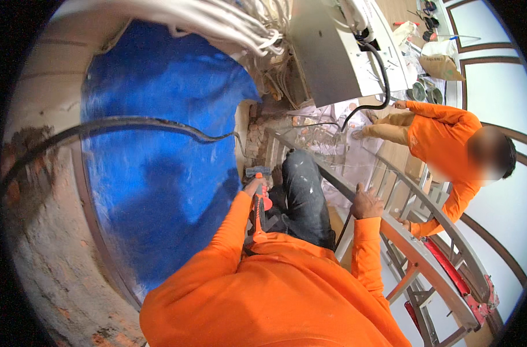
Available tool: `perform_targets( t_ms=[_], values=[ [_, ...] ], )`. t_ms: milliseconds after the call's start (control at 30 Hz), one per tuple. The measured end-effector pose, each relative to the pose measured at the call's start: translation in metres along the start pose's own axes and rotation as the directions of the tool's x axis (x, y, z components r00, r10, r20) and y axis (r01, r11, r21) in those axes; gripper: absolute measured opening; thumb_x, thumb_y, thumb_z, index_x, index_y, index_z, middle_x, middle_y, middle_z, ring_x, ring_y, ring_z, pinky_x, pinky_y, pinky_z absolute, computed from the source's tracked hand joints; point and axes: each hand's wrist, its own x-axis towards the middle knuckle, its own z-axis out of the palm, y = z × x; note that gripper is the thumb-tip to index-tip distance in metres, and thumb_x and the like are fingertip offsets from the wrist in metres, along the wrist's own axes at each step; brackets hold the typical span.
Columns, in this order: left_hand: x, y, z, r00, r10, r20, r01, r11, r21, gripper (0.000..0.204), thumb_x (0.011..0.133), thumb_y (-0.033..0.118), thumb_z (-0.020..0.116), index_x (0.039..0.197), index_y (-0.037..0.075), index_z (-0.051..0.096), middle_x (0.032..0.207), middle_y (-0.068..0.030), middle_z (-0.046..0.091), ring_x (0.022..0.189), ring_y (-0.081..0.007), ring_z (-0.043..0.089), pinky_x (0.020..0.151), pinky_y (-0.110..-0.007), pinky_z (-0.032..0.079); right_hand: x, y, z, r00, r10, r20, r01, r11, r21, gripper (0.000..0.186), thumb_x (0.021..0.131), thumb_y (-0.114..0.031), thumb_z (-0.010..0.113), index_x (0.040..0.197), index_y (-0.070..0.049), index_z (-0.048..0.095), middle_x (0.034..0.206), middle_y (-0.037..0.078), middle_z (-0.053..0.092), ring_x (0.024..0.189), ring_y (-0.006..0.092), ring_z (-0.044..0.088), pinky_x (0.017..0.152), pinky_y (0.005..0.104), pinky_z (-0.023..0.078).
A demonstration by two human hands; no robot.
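Note:
My left hand (253,186) is closed round a hammer (259,217) with an orange and black handle, just below its grey head. The hammer hangs along my body, head toward the blue sheet (177,75). To the right, my right hand (367,202) is wrapped over the side rail of a metal stepladder (399,234). My bent knee in dark, paint-spotted trousers (301,182) is between my hands, against the ladder. Part of the hammer's grip is hidden by my fingers.
A co-worker in orange (440,139) stands right, one hand by the ladder. Thick black cable (153,122) crosses the blue sheet. A grey metal cabinet (333,55) and bundled white cables (217,26) are ahead. Rubble (324,136) lies below; rough plaster wall (49,248) is left.

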Motion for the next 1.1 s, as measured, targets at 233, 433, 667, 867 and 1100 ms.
perform_targets(
  t_ms=[233, 433, 667, 867, 1100],
  values=[
    [0.034, -0.039, -0.074, 0.993, 0.022, 0.114, -0.016, 0.998, -0.053, 0.019, 0.077, 0.018, 0.062, 0.091, 0.006, 0.056, 0.066, -0.0020, 0.051, 0.052, -0.0151, 0.051, 0.050, -0.030, 0.046, 0.002, 0.004, 0.007, 0.999, -0.031, -0.021, 0.032, 0.997, 0.073, 0.048, 0.080, -0.037, 0.071, 0.119, -0.014, 0.055, 0.110, 0.021, 0.062, 0.097, 0.0421, 0.065, 0.082, 0.0517, 0.049],
    [-0.007, -0.060, -0.119, 0.993, 0.052, 0.103, -0.052, 0.999, 0.000, 0.018, 0.078, 0.015, 0.061, 0.092, 0.006, 0.055, 0.066, -0.0014, 0.049, 0.049, -0.0130, 0.045, 0.046, -0.028, 0.042, 0.005, 0.008, 0.011, 0.766, -0.163, -0.621, 0.536, 0.695, 0.479, 0.027, 0.090, -0.025, 0.064, 0.104, -0.002, 0.057, 0.093, 0.020, 0.066, 0.083, 0.0372, 0.065, 0.075, 0.0450, 0.049],
    [-0.020, -0.082, -0.150, 0.982, 0.104, 0.159, -0.102, 0.995, -0.018, 0.016, 0.079, 0.011, 0.060, 0.093, 0.005, 0.055, 0.065, -0.0007, 0.047, 0.045, -0.0105, 0.039, 0.041, -0.026, 0.036, -0.068, -0.030, 0.106, 0.640, 0.265, -0.721, 0.493, 0.579, 0.650, 0.017, 0.091, -0.015, 0.063, 0.090, 0.001, 0.061, 0.083, 0.017, 0.065, 0.074, 0.0329, 0.062, 0.067, 0.0396, 0.047],
    [-0.070, -0.078, -0.138, 0.986, 0.137, 0.099, -0.131, 0.989, -0.070, 0.016, 0.082, 0.017, 0.061, 0.094, 0.008, 0.055, 0.066, -0.0007, 0.048, 0.048, -0.0130, 0.044, 0.044, -0.032, 0.041, -0.070, -0.031, 0.173, 0.414, 0.398, -0.819, 0.151, 0.857, 0.493, 0.039, 0.081, -0.028, 0.073, 0.095, 0.004, 0.056, 0.086, 0.021, 0.055, 0.083, 0.0399, 0.053, 0.079, 0.0496, 0.041],
    [-0.065, -0.063, -0.134, 0.979, 0.138, 0.152, -0.139, 0.990, -0.009, 0.019, 0.077, 0.019, 0.064, 0.090, 0.006, 0.061, 0.073, -0.0015, 0.055, 0.058, -0.0150, 0.056, 0.054, -0.031, 0.049, -0.036, 0.012, 0.127, 0.876, 0.438, -0.201, 0.084, 0.272, 0.959, 0.060, 0.079, -0.033, 0.077, 0.118, 0.006, 0.055, 0.115, 0.021, 0.060, 0.107, 0.0316, 0.055, 0.099, 0.0394, 0.040]
  ],
)
